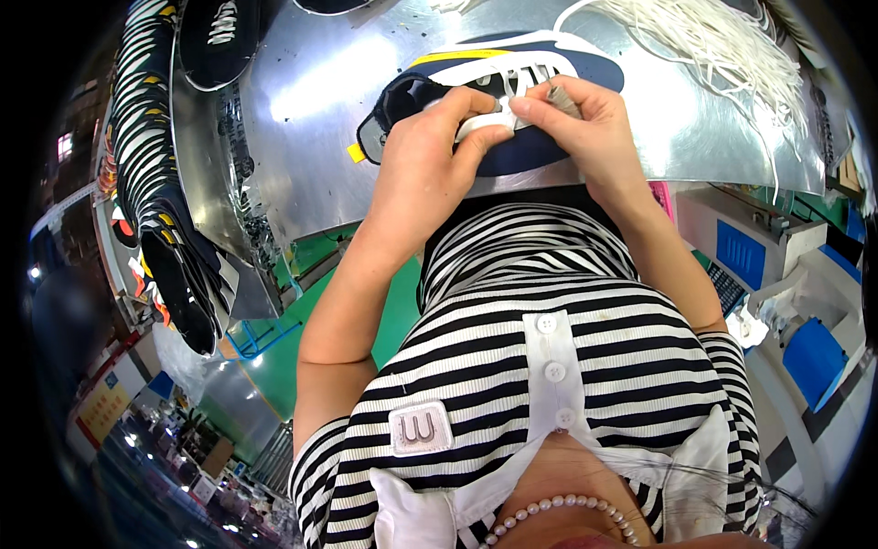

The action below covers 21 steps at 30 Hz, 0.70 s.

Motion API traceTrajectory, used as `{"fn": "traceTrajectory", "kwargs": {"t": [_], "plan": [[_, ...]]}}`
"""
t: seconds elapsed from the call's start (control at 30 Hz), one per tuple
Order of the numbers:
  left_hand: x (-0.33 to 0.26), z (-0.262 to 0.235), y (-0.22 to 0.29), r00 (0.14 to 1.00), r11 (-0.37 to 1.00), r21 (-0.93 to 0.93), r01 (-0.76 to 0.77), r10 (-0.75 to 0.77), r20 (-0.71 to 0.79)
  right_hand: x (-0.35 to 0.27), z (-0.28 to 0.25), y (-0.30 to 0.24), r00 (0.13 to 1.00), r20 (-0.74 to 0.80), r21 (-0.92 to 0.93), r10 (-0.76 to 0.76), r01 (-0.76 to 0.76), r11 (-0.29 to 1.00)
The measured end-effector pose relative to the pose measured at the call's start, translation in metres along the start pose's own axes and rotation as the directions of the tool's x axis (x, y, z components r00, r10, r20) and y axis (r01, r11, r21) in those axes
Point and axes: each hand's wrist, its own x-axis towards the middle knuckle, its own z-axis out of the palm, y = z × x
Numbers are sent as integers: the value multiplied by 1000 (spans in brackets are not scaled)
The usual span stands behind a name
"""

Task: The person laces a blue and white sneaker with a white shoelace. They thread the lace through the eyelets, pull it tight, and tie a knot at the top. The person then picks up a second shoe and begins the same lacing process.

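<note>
A navy shoe upper [599, 73] with white trim and a yellow stripe lies on the metal table in front of me, its opening to the left. White lace [540, 75] crosses its eyelets. My left hand [430, 156] is closed, with thumb and forefinger pinching the white eyelet edge of the upper. In my right hand [590, 119] is a small hand tool [563, 102] with a grey wrapped handle, held over the eyelets. Thumb and forefinger of that hand meet at the lace. The tool's tip is partly hidden by fingers and lace.
A thick bundle of white laces [704, 41] lies at the back right of the metal table [302, 174]. Along the left stands a long row of nested shoe uppers [146, 128]. Another dark laced upper [219, 41] sits at the back left. Grey-and-blue equipment [741, 252] stands on the right.
</note>
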Motion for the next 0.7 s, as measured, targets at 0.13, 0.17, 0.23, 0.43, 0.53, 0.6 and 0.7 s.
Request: {"fn": "traceTrajectory", "kwargs": {"t": [0.13,0.17,0.23,0.43,0.53,0.6,0.7], "plan": [[-2,5,-2,999,993,116,-25,28,-18,4,4,12,999,23,-74,-45,47,996],[-3,7,-2,1000,990,138,-8,12,-26,4,5,13,998,24,-75,-54,56,996],[-1,7,0,999,983,183,23,-15,-44,-3,5,2,998,21,-141,-63,66,988],[-1,7,0,998,978,204,36,-23,-65,-35,-6,-17,995,96,-367,-1,37,930],[-1,8,-2,997,979,202,-20,34,-68,-34,-9,-12,992,120,-447,-26,78,891],[0,8,-3,997,982,186,-44,54,-49,-31,-9,-9,993,117,-460,-22,74,885],[1,9,-12,962,941,230,-248,266,-52,-24,-6,-13,994,104,-478,33,21,878]]}}
